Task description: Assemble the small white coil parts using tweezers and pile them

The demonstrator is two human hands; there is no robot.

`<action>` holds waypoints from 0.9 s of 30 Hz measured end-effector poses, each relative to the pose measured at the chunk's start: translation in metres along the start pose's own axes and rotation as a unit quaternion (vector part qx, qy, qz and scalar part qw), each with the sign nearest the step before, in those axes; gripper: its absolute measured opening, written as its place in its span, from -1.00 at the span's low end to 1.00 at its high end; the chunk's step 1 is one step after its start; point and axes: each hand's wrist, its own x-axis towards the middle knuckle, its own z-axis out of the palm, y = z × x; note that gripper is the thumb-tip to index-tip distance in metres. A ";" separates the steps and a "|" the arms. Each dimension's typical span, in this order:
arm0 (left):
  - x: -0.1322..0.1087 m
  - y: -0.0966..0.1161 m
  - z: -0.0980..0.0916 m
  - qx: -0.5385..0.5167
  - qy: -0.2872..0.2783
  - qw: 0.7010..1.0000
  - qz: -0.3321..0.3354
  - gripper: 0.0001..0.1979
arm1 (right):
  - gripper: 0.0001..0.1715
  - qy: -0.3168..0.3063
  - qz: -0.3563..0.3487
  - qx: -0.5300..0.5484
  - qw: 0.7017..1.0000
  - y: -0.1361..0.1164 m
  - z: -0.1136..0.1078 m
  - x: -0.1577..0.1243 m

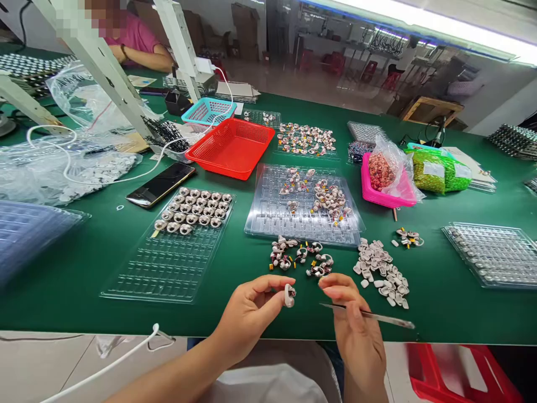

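Note:
Between the thumb and fingers of my left hand (254, 310) is a small whitish curved earphone part (289, 295), held above the near edge of the table. My right hand (356, 330) grips metal tweezers (388, 319), their thin tip pointing left and slightly raised toward the earphone part, not touching it. Just beyond my hands lies a loose group of ring-like earphone parts (301, 254) with yellow tabs. Right of these is a heap of small whitish covers (381, 271). A clear tray (163, 268) on the left holds rows of similar shiny parts (193, 210) in its far half.
A stack of clear trays (268, 215) with loose parts stands ahead. Behind are a red basket (232, 148) and a blue basket (208, 111); a pink basket (386, 190) sits right. A phone (161, 184) lies left. Another person's arm (146, 57) rests at the far left.

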 end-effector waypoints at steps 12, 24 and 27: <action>0.003 -0.002 0.000 -0.035 -0.002 0.999 0.011 -0.81 | -0.75 -0.037 -0.015 0.083 0.996 -0.005 -0.002 -0.015; 0.000 0.002 0.004 -0.025 0.005 0.999 0.024 -0.84 | -0.70 -0.029 0.003 0.117 0.993 0.001 0.015 -0.016; 0.000 0.001 0.004 -0.024 0.003 0.999 0.023 -0.84 | -0.72 -0.032 0.016 0.139 0.990 0.000 0.017 -0.013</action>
